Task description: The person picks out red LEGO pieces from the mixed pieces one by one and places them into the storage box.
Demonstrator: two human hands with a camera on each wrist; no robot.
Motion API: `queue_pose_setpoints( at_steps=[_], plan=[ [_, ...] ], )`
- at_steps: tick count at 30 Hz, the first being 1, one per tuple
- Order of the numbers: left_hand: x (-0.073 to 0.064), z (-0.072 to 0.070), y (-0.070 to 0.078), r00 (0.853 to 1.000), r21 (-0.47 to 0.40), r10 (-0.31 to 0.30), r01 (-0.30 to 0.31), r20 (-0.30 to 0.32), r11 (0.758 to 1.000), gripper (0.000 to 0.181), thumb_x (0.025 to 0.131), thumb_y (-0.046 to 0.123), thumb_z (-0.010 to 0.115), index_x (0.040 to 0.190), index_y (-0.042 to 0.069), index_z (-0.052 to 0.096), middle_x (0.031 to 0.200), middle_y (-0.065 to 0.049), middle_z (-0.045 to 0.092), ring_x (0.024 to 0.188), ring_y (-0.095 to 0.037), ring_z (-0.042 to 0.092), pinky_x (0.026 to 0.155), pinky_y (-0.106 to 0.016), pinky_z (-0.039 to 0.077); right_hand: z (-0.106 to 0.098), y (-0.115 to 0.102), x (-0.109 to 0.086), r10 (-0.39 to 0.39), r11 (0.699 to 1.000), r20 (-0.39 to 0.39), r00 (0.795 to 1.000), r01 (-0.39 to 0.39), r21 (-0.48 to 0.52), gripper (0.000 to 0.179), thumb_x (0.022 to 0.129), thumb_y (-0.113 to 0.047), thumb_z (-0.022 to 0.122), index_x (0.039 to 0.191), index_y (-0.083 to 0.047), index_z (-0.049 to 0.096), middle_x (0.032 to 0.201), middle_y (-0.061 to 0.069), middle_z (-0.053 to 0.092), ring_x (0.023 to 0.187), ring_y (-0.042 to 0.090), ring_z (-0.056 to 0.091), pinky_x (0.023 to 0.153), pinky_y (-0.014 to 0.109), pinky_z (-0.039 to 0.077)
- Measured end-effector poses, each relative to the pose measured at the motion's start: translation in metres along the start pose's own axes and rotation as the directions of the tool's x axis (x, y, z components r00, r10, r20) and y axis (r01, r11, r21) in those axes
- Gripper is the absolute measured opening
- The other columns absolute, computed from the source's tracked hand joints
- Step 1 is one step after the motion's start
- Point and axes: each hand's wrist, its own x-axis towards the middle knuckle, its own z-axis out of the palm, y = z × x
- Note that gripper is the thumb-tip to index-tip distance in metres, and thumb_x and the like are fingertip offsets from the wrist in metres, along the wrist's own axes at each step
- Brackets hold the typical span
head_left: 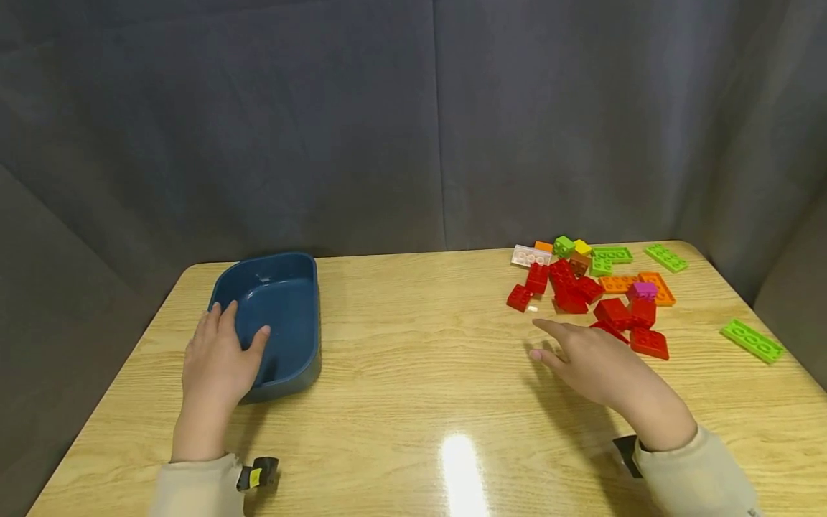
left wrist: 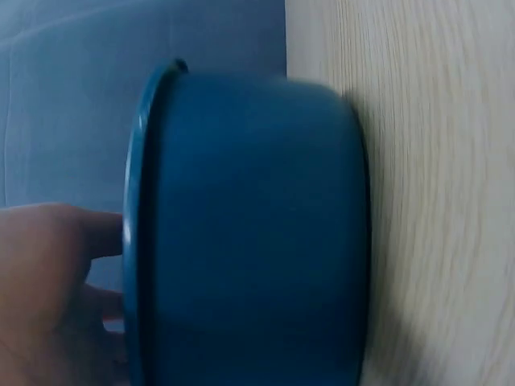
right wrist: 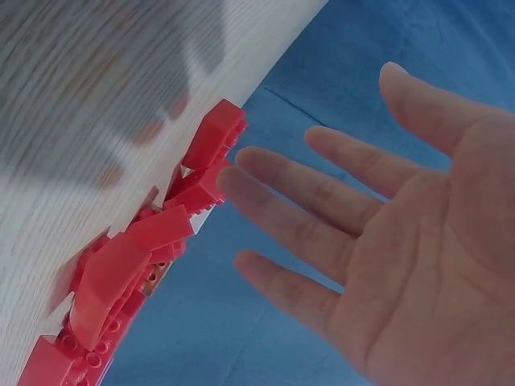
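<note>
Now bricks (head_left: pixel 612 314) are lying far right, none yet showing in the tub (head_left: pixel 284 327), left hand (head_left: pixel 218 359) and right hand (head_left: pixel 589 360) holding fingers apart.

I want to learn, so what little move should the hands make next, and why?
Maybe the right hand should reach down to the small red plastic brick at the left edge of the colourful plastic bricks: that hand looks empty, its fingers spread, and this brick lies on the outside. The left hand is at the open dark blue plastic bin.
</note>
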Motion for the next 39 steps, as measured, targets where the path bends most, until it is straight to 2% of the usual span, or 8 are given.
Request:
queue_pose_setpoints(
  at_steps=[5,13,15,22,25,30,34,39],
  plan=[
    [0.003,0.0,-0.018,0.994,-0.004,-0.105,0.105,0.038,0.994,0.079,0.101,0.033,0.053,0.15,-0.016,0.015,0.152,-0.042,0.007,0.143,-0.055,0.006,0.109,-0.071,0.013,0.001,0.0,0.001,0.007,1.0,0.026,1.0,-0.007,0.001,0.059,0.096,-0.036,0.065,0.143,-0.002,0.051,0.128,0.023,0.062,0.108,0.037,0.063,0.091,0.058,0.049],
    [0.007,-0.001,-0.03,0.957,-0.04,-0.254,0.262,0.143,0.964,0.081,0.104,0.041,0.04,0.152,-0.013,0.003,0.149,-0.043,0.019,0.133,-0.06,0.026,0.098,-0.076,0.029,0.003,0.0,0.002,0.009,1.0,0.041,0.999,-0.008,-0.012,0.058,0.096,-0.034,0.065,0.141,-0.001,0.052,0.121,0.021,0.065,0.095,0.029,0.065,0.088,0.056,0.051],
    [0.008,-0.001,-0.03,0.953,-0.052,-0.264,0.274,0.147,0.96,0.077,0.105,0.037,0.036,0.151,-0.014,0.002,0.147,-0.044,0.02,0.132,-0.061,0.027,0.099,-0.075,0.029,0.003,0.0,0.002,0.005,1.0,0.036,0.999,-0.004,-0.014,0.057,0.096,-0.034,0.065,0.141,-0.001,0.052,0.122,0.022,0.065,0.099,0.032,0.065,0.088,0.057,0.05],
    [0.009,0.0,-0.028,0.96,-0.108,-0.253,0.266,0.116,0.958,0.068,0.107,0.029,0.031,0.15,-0.017,0.007,0.148,-0.044,0.021,0.134,-0.06,0.025,0.107,-0.068,0.025,0.005,-0.001,0.002,0.007,1.0,0.049,0.999,-0.006,-0.011,0.058,0.098,-0.035,0.062,0.143,-0.002,0.05,0.131,0.025,0.06,0.113,0.043,0.061,0.093,0.06,0.047],
    [0.009,0.002,-0.026,0.96,-0.126,-0.257,0.27,0.111,0.955,0.069,0.107,0.031,0.034,0.151,-0.015,0.009,0.148,-0.043,0.022,0.134,-0.059,0.026,0.107,-0.068,0.025,0.006,-0.001,0.002,0.005,1.0,0.054,0.999,-0.005,-0.012,0.058,0.098,-0.036,0.063,0.143,-0.002,0.05,0.129,0.024,0.061,0.108,0.04,0.063,0.092,0.059,0.048],
    [0.011,0.005,-0.024,0.958,-0.206,-0.265,0.282,0.106,0.937,0.07,0.106,0.034,0.037,0.153,-0.011,0.012,0.151,-0.039,0.023,0.136,-0.057,0.026,0.109,-0.066,0.025,0.007,-0.001,0.003,0.007,1.0,0.061,0.998,-0.006,-0.014,0.059,0.097,-0.036,0.063,0.143,-0.001,0.05,0.123,0.021,0.065,0.089,0.026,0.065,0.088,0.056,0.05],
    [0.011,0.008,-0.021,0.96,-0.369,-0.25,0.28,0.129,0.886,0.065,0.106,0.031,0.037,0.154,-0.008,0.015,0.152,-0.035,0.027,0.137,-0.052,0.029,0.109,-0.062,0.029,0.007,-0.001,0.003,0.009,1.0,0.064,0.998,-0.008,-0.016,0.058,0.097,-0.036,0.063,0.143,-0.001,0.05,0.121,0.02,0.066,0.088,0.025,0.064,0.087,0.056,0.05],
    [0.012,0.009,-0.017,0.966,-0.568,-0.189,0.256,0.176,0.782,0.059,0.106,0.021,0.039,0.154,-0.008,0.019,0.151,-0.033,0.03,0.139,-0.045,0.032,0.112,-0.054,0.031,0.007,-0.002,0.003,0.01,1.0,0.065,0.998,-0.009,-0.018,0.058,0.097,-0.035,0.063,0.143,-0.002,0.05,0.122,0.022,0.065,0.094,0.03,0.066,0.088,0.057,0.05]
  ],
)
